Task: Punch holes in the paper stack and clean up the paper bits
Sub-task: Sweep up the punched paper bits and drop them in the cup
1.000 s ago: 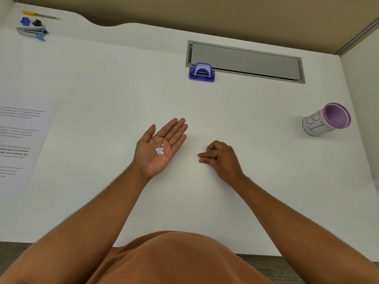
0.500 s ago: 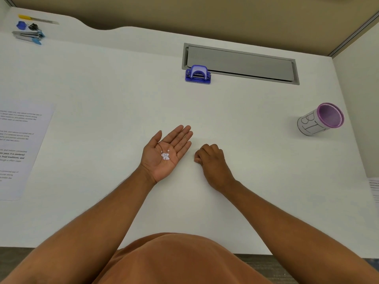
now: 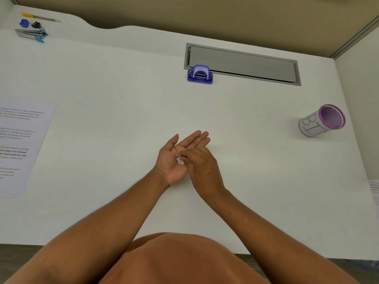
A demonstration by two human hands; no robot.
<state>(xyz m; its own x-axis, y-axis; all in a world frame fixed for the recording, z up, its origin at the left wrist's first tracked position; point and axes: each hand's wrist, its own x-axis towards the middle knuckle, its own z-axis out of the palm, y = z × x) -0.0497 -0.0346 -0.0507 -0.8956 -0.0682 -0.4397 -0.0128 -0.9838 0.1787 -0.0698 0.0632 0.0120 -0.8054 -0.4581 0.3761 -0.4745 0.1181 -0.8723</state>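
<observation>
Right hand point(image 3: 202, 167): fingertips are pinching together over the open palm beside it, the grip narrow; whether a bit is lying between the tips cannot be told.

Left hand point(image 3: 176, 158): lying palm up near the middle of the surface point(image 3: 123, 89), grip wide and flat, serving as a tray.

Paper bits point(image 3: 180, 160): a small pale cluster is resting in the left palm, just under the right fingertips.

Step in hand, as judged: the clean-up is going on, with the bits being gathered into the palm. The next move is calling for a level palm while it is being carried to a container, then a tip over the rim; the bits are light and liable to scatter.

Cup point(image 3: 320, 121): standing toward the right edge, well apart from the hands, purple-rimmed, white wall hand-lettered "BI"; any further letters are turning out of view. Probably the bin.

Hole punch point(image 3: 200, 74): purple, sitting at the far side, touching the left end of a grey slot cover point(image 3: 244, 63); no brand is legible.

Paper stack point(image 3: 18, 144): lying at the left edge, printed text too small to read; holes are not discernible.

Far left corner: a stapler point(image 3: 29, 33), clips point(image 3: 30, 23) and a yellow-handled tool point(image 3: 39, 17) are lying together.
</observation>
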